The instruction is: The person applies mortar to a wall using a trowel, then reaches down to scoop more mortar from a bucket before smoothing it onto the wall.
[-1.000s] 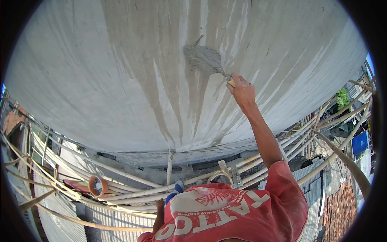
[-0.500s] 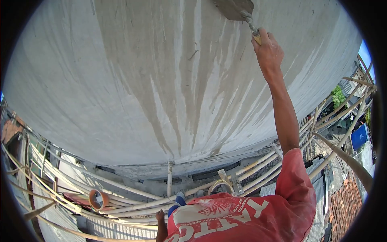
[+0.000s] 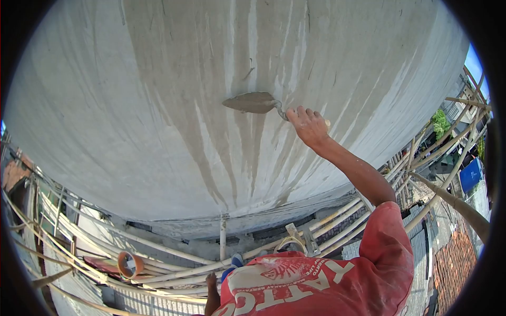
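From here I judge the trowel (image 3: pixel 252 102) by the streaked wall (image 3: pixel 158 137) light and stiff, best held by its handle (image 3: pixel 327 123), where my right hand (image 3: pixel 310 128) has its fingers wrapped; my left hand's (image 3: pixel 211 279) grip I can't tell.

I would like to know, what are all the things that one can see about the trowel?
The trowel has a pointed, leaf-shaped blade, grey-brown and apparently metal, with its tip toward the left of the view. A thin bent neck, crusted with what looks like mortar, joins it to the handle, whose pale end shows past the right hand gripping it. The blade lies before the streaked grey wall; whether they touch is unclear.
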`<action>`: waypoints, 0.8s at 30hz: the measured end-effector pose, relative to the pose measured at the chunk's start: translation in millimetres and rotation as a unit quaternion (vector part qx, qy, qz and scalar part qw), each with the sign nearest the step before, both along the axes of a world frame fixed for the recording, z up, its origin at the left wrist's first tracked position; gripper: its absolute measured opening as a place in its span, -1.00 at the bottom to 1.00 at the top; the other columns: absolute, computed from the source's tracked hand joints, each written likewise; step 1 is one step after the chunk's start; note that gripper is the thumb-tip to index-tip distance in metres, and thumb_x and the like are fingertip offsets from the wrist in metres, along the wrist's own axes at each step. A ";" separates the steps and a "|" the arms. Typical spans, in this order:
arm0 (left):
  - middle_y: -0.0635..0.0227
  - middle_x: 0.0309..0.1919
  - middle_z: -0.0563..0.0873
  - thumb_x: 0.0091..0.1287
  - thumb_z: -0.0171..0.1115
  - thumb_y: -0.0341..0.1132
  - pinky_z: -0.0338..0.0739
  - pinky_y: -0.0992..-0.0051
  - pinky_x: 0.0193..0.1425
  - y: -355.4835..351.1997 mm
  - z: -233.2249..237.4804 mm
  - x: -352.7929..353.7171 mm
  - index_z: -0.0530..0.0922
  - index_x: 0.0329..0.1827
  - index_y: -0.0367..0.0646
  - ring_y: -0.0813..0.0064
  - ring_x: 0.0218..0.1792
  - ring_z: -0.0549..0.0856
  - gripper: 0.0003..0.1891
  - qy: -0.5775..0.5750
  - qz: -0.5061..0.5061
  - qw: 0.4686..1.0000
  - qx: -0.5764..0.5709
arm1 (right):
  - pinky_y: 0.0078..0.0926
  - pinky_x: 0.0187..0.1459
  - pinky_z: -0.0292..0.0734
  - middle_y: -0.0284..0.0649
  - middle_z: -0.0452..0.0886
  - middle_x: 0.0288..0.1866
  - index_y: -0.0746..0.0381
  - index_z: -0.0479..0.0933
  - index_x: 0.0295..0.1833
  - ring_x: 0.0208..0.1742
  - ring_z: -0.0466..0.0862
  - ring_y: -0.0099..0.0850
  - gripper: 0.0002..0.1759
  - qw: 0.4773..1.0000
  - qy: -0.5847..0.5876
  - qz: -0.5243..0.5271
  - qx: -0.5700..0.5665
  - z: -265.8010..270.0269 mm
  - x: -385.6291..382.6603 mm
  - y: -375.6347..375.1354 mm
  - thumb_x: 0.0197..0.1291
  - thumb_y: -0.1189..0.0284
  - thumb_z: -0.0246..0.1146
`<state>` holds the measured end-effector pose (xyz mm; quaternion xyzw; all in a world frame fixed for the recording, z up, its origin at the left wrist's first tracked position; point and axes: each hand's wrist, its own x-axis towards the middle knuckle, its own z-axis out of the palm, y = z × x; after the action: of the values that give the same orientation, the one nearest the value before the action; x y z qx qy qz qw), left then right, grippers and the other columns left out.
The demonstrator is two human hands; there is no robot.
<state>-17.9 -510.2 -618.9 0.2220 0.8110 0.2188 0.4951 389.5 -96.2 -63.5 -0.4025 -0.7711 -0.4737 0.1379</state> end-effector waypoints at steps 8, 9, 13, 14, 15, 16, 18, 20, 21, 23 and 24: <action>0.25 -0.35 0.65 0.34 0.10 -0.13 0.48 0.46 -0.40 4.9 5.6 11.8 0.53 -0.09 -0.34 0.47 -0.43 0.61 -0.62 -0.088 0.158 0.975 0.128 | -0.29 -0.53 0.49 -0.18 0.49 -0.49 0.20 0.33 -0.19 -0.48 0.62 -0.19 -0.73 0.950 0.306 0.022 -0.059 53.0 11.6 12.6 0.15 0.30 0.22; 0.26 -0.41 0.64 0.34 0.10 -0.15 0.50 0.47 -0.43 -0.4 3.0 15.9 0.55 -0.16 -0.38 0.50 -0.46 0.59 -0.63 -0.106 0.203 0.963 0.139 | -0.29 -0.53 0.49 -0.18 0.49 -0.49 0.20 0.33 -0.19 -0.48 0.62 -0.19 -0.73 0.950 0.306 0.022 -0.058 35.1 13.2 17.6 0.15 0.30 0.22; 0.22 -0.39 0.65 0.32 0.12 -0.15 0.53 0.45 -0.42 -24.0 4.6 19.7 0.53 -0.13 -0.37 0.43 -0.44 0.61 -0.63 -0.037 0.120 0.992 0.032 | -0.25 -0.46 0.51 -0.10 0.55 -0.39 0.20 0.33 -0.15 -0.40 0.62 -0.11 -0.70 0.960 0.190 -0.009 -0.204 -41.5 6.1 6.0 0.11 0.33 0.26; 0.21 -0.38 0.65 0.30 0.13 -0.15 0.54 0.44 -0.40 -27.1 0.7 18.2 0.54 -0.12 -0.35 0.41 -0.43 0.62 -0.64 -0.015 0.080 0.996 0.021 | -0.24 -0.45 0.51 -0.09 0.55 -0.39 0.20 0.32 -0.15 -0.39 0.62 -0.09 -0.71 0.963 0.143 -0.015 -0.227 -45.9 5.7 3.5 0.11 0.34 0.25; 0.20 -0.37 0.66 0.29 0.15 -0.15 0.54 0.43 -0.38 -32.2 -0.3 14.5 0.54 -0.11 -0.33 0.39 -0.41 0.62 -0.64 0.006 0.042 0.999 0.011 | -0.24 -0.45 0.51 -0.09 0.55 -0.39 0.20 0.32 -0.15 -0.39 0.62 -0.09 -0.71 0.962 0.147 -0.018 -0.230 -45.4 7.2 -1.1 0.11 0.34 0.25; 0.18 -0.36 0.66 0.27 0.17 -0.16 0.55 0.42 -0.36 -35.2 -1.9 13.1 0.55 -0.09 -0.31 0.37 -0.40 0.63 -0.65 0.030 0.004 1.000 0.007 | -0.24 -0.45 0.51 -0.10 0.55 -0.39 0.20 0.32 -0.16 -0.40 0.62 -0.09 -0.73 0.960 0.194 0.010 -0.201 -36.6 7.7 -2.6 0.12 0.35 0.24; 0.15 -0.34 0.68 0.24 0.20 -0.16 0.56 0.40 -0.33 -37.0 -0.7 8.0 0.56 -0.07 -0.27 0.33 -0.37 0.65 -0.65 0.095 -0.091 0.991 -0.001 | -0.25 -0.47 0.50 -0.11 0.54 -0.42 0.19 0.32 -0.18 -0.41 0.62 -0.12 -0.75 0.950 0.280 0.035 -0.130 0.1 3.7 2.6 0.13 0.36 0.23; 0.12 -0.32 0.69 0.21 0.23 -0.17 0.58 0.38 -0.29 -39.5 6.1 3.3 0.56 -0.05 -0.23 0.29 -0.35 0.67 -0.64 0.190 -0.236 0.953 -0.007 | -0.26 -0.48 0.49 -0.11 0.53 -0.43 0.19 0.32 -0.18 -0.41 0.63 -0.14 -0.75 0.941 0.323 0.026 -0.101 39.8 3.0 10.0 0.13 0.35 0.22; 0.11 -0.31 0.69 0.19 0.25 -0.17 0.58 0.37 -0.28 -42.3 6.8 1.1 0.57 -0.04 -0.21 0.27 -0.33 0.68 -0.64 0.236 -0.307 0.922 -0.005 | -0.21 -0.50 0.48 -0.12 0.53 -0.44 0.20 0.31 -0.17 -0.43 0.62 -0.13 -0.74 0.939 0.330 0.041 -0.091 52.8 4.7 14.3 0.13 0.34 0.22; 0.08 -0.29 0.71 0.16 0.28 -0.18 0.60 0.35 -0.24 -41.9 6.7 1.4 0.58 -0.01 -0.18 0.23 -0.31 0.70 -0.62 0.293 -0.387 0.874 0.001 | -0.17 -0.51 0.47 -0.12 0.53 -0.45 0.20 0.30 -0.16 -0.45 0.62 -0.12 -0.72 0.936 0.340 0.050 -0.075 46.4 10.0 18.7 0.13 0.33 0.22; 0.10 -0.30 0.70 0.15 0.28 -0.16 0.59 0.34 -0.24 -39.9 3.1 3.0 0.57 0.00 -0.16 0.22 -0.31 0.69 -0.61 0.293 -0.394 0.871 0.008 | -0.21 -0.51 0.48 -0.13 0.53 -0.45 0.20 0.31 -0.18 -0.45 0.62 -0.14 -0.75 0.952 0.280 0.041 -0.117 22.3 11.3 22.8 0.11 0.37 0.21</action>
<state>-14.9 -550.0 -615.8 0.5809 0.7622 -0.0633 0.2786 400.9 -73.4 -41.2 -0.5002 -0.7673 -0.2423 0.3198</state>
